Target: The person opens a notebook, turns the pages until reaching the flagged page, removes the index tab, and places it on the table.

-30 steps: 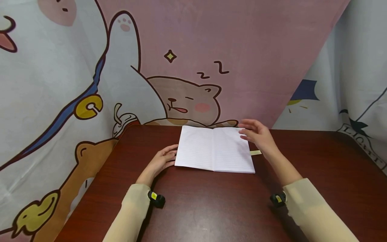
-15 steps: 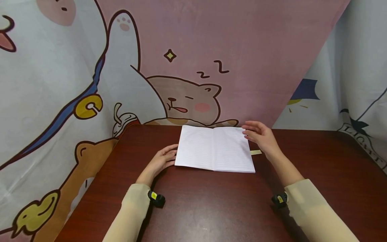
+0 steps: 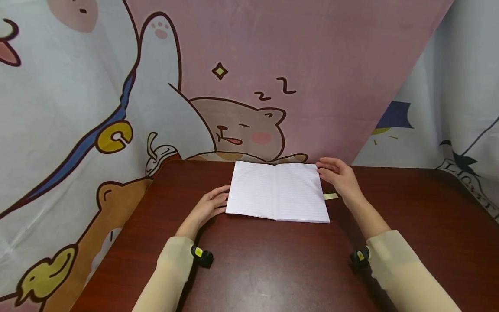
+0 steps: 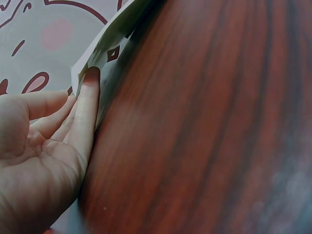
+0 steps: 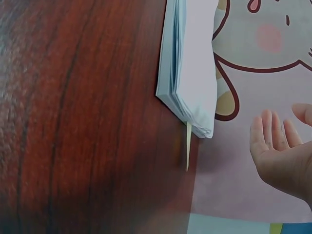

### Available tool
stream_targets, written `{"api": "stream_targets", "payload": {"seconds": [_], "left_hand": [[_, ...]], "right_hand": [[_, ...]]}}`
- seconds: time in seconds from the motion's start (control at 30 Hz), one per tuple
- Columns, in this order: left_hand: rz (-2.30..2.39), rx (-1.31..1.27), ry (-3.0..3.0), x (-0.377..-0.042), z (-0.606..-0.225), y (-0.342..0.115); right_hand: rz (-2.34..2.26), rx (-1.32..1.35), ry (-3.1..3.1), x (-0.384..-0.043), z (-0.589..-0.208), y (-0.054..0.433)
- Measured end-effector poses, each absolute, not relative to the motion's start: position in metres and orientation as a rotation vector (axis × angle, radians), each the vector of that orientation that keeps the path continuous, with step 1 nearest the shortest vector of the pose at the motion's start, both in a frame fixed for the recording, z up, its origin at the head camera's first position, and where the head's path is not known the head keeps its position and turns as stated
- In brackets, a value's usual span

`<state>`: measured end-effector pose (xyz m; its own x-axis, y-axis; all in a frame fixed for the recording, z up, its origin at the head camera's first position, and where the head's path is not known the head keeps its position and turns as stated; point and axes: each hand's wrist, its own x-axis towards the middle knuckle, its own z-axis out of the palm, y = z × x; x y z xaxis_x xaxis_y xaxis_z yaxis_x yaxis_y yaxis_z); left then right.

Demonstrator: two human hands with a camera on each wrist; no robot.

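Observation:
An open notebook (image 3: 253, 190) with lined white pages lies on the table. My left hand (image 3: 206, 206) is at its left edge. In the left wrist view the fingers of that left hand (image 4: 53, 141) are extended, with one fingertip under the lifted edge of the notebook (image 4: 105, 41). Beyond the right page's far corner hovers my right hand (image 3: 339, 177), fingers loosely bent. The right wrist view shows this right hand (image 5: 287, 151) apart from the notebook (image 5: 197, 68), holding nothing. From the right edge of the pages sticks out a pale yellow strip (image 3: 330, 196).
The dark red-brown wooden table (image 3: 249, 264) extends in front of the notebook and to both sides. Behind it hangs a cloth (image 3: 331, 78) printed with cartoon animals, reaching down to the table's far edge.
My right hand has drawn slightly to the right and down, off the right page's far corner. The left hand and the notebook have stayed practically still.

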<state>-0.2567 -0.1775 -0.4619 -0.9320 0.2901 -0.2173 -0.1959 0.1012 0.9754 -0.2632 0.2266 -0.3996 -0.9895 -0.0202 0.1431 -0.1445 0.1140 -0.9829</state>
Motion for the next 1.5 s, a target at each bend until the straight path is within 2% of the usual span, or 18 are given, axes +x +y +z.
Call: {"api": "stream_targets", "payload": {"seconds": [1.5], "left_hand": [[1.907,0.075,2.020,-0.257,-0.462,-0.177]], "right_hand": [[1.777,-0.103,-2.472,-0.282,-0.435,0.235]]}}
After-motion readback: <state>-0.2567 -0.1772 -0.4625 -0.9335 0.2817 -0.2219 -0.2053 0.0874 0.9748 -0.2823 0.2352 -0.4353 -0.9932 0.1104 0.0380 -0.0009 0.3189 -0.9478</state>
